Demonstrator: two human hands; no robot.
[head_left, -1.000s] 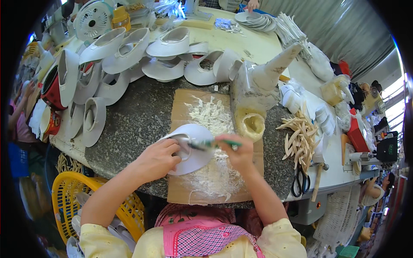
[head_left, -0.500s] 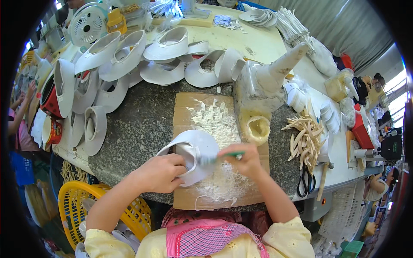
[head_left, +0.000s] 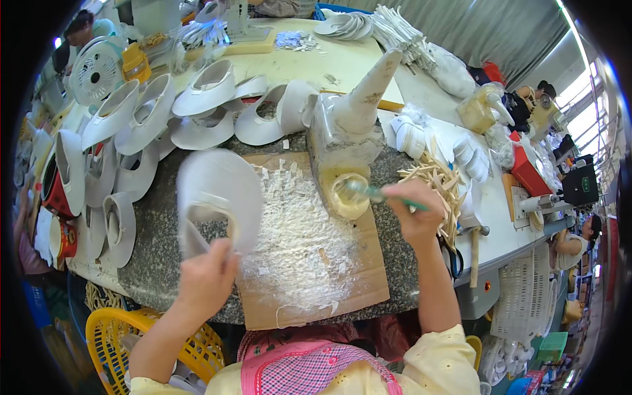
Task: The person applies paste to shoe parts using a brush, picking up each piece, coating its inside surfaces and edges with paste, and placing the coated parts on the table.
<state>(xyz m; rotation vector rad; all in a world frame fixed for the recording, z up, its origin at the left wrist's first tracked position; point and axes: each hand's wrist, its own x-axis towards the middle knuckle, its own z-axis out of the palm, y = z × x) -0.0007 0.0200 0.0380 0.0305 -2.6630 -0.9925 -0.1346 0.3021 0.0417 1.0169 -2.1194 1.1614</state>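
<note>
My left hand (head_left: pixel 207 280) is closed on the edge of a white visor-shaped piece (head_left: pixel 224 178) with an oval opening, raised above the left side of the worktop and slightly blurred. In my right hand (head_left: pixel 418 207) is a brush (head_left: pixel 376 192) with a green handle. Its head is inside the mouth of a pale yellow glue-crusted cup (head_left: pixel 349 209). That cup joins a crusted block (head_left: pixel 342 148) topped by a slanted cone (head_left: pixel 368 85). Between my hands lies a cardboard sheet (head_left: pixel 359 280), thickly coated with white residue and small scraps.
Several similar white pieces (head_left: pixel 204 89) line the back and left. Right of the cup are a heap of pale strips (head_left: pixel 438 178), black scissors (head_left: pixel 453 258) and a wooden-handled tool (head_left: pixel 474 257). A yellow basket (head_left: pixel 108 329) stands below left. Other people are farther off.
My left hand has lifted the white piece off the cardboard and moved it left. My right hand has taken the brush from that piece to the cup. The whole view has shifted.
</note>
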